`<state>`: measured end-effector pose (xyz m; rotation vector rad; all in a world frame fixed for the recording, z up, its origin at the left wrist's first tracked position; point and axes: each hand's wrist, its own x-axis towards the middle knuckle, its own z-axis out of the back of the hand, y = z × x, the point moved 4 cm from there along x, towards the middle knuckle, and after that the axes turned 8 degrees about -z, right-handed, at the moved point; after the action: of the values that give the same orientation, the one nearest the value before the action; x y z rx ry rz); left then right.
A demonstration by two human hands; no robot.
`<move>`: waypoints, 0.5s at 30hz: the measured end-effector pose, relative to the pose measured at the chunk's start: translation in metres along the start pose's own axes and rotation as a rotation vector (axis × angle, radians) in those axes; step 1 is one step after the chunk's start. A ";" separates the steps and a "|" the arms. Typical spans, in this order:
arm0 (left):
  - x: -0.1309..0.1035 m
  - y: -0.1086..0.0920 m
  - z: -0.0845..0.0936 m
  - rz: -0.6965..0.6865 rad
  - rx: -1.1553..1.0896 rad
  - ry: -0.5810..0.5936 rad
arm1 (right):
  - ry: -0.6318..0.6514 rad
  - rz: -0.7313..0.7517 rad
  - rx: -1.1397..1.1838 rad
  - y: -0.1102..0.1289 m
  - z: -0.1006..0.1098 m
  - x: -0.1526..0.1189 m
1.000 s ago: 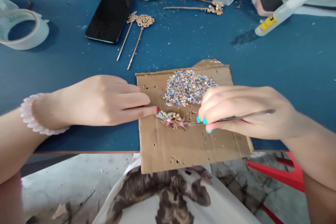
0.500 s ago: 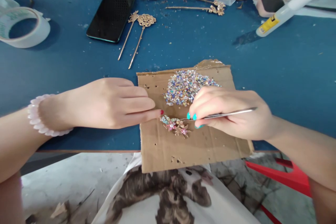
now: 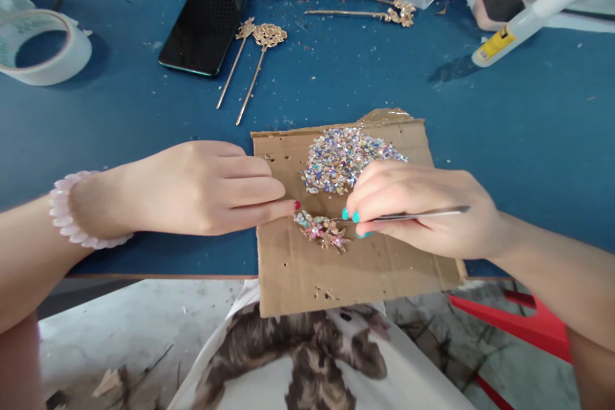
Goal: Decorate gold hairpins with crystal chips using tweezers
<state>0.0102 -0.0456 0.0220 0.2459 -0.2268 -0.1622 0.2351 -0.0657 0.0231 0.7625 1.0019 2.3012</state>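
Two bare hands meet over a flat piece of brown corrugated cardboard [image 3: 302, 278], where a small gold-coloured metal ornament with pink flowers and pale blue-green stones [image 3: 315, 230] lies near the middle. The right hand [image 3: 425, 195], with turquoise nails, grips slim silver-coloured metal tweezers [image 3: 446, 211] in a narrow pinch between thumb and fingers. The tweezers' tips reach the upper edge of the ornament; whether they are parted, or hold a stone, is too small to tell. The left hand [image 3: 206, 189] reaches in from the other side, its red-nailed index finger stretched out to the ornament's left end, the other fingers curled. Its thumb is hidden, so how wide that grip is cannot be told.

Just beyond the ornament, a loose pile of small multicoloured shiny stones [image 3: 331, 157] spreads over the cardboard, partly behind the right hand. The cardboard lies on a blue tabletop [image 3: 144, 102], its near edge jutting past the table's. Farther back lies a black smartphone [image 3: 204, 25], beside slender gold-coloured metal hairpins [image 3: 269, 35].
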 end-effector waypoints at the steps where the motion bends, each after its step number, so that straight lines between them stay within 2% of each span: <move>1: 0.000 0.000 0.000 -0.001 -0.001 0.000 | 0.004 -0.002 -0.002 0.000 0.000 0.000; 15: -0.001 -0.001 -0.001 -0.001 0.000 0.010 | 0.010 0.018 -0.009 0.002 0.001 -0.001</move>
<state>0.0092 -0.0458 0.0211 0.2471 -0.2169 -0.1624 0.2359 -0.0665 0.0250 0.7600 0.9920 2.3252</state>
